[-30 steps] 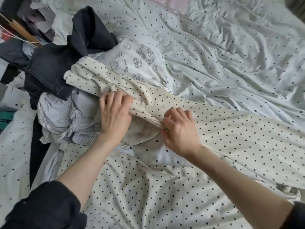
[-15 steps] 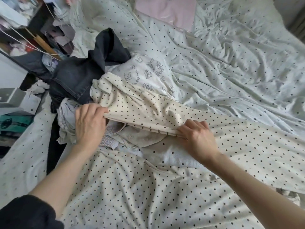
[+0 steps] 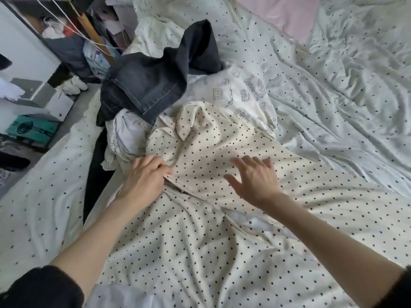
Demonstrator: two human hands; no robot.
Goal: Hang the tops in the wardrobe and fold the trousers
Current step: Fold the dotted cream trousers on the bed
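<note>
1. Head view: you are pinching an edge of the cream polka-dot trousers (image 3: 222,156) with your left hand (image 3: 144,178), left of frame centre.
2. Your right hand (image 3: 255,181) is spreading flat, fingers straight, over the same fabric at centre.
3. The trousers are lying unfolded across the bed (image 3: 333,85); folding is barely starting.
4. Dark jeans (image 3: 146,85) and a white printed top (image 3: 240,90) are waiting in the upper-centre heap, nothing hung yet, judging from here.
</note>
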